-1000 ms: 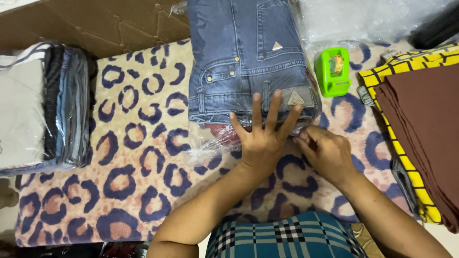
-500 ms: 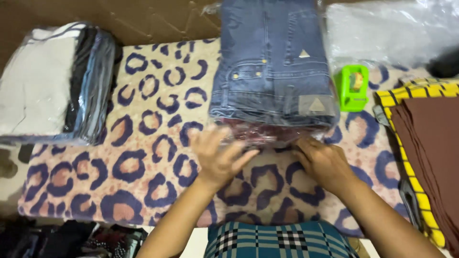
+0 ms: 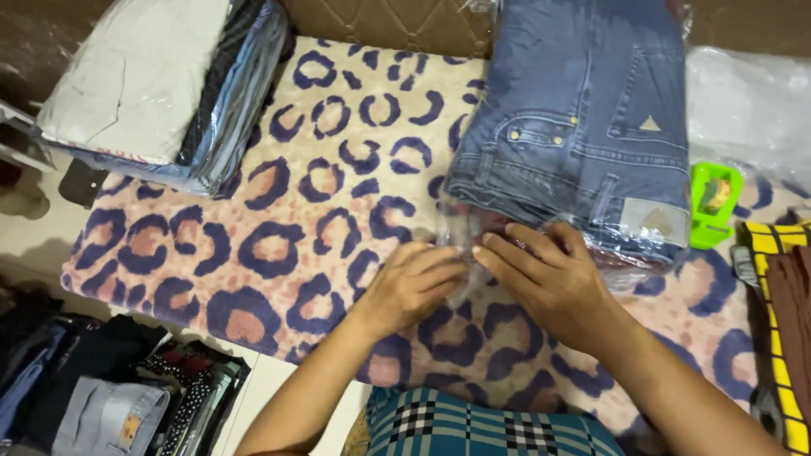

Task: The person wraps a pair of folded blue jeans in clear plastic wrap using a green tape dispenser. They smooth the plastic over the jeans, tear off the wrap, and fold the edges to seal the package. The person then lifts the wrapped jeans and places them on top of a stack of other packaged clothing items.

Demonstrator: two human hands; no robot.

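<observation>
A leopard-print blanket (image 3: 279,245) in pink and dark blue covered the surface, and everything lay on it. Largest on it was the pair of folded blue jeans (image 3: 583,127), inside a clear plastic bag (image 3: 460,245), lying at the far right with the waistband end toward the person. At the far left sat a stack of bagged clothes (image 3: 160,84), well apart from the jeans. A small green tape dispenser (image 3: 714,203) lay just beside the jeans on the right, and a yellow-and-black cloth (image 3: 773,253) with a brown cloth (image 3: 790,295) on it reached in from the right edge.

Both hands were at the near end of the jeans. The left hand (image 3: 414,283) lay curled with its fingers pressing the loose flap of the bag down onto the blanket. The right hand (image 3: 549,279) lay flat, fingers together, on the same flap right against the waistband; neither was clenched round anything, both pressing rather than gripping.

The thin film looked slippery and springy, so the flap could well have sprung open if either hand lifted. Air trapped inside might have puffed the bag and undone the fold. The soft blanket gave little backing, so pressing might have creased the film unevenly or shifted the jeans inside. The dispenser lay beyond the right hand; reaching for it would have left only one hand on the flap.
</observation>
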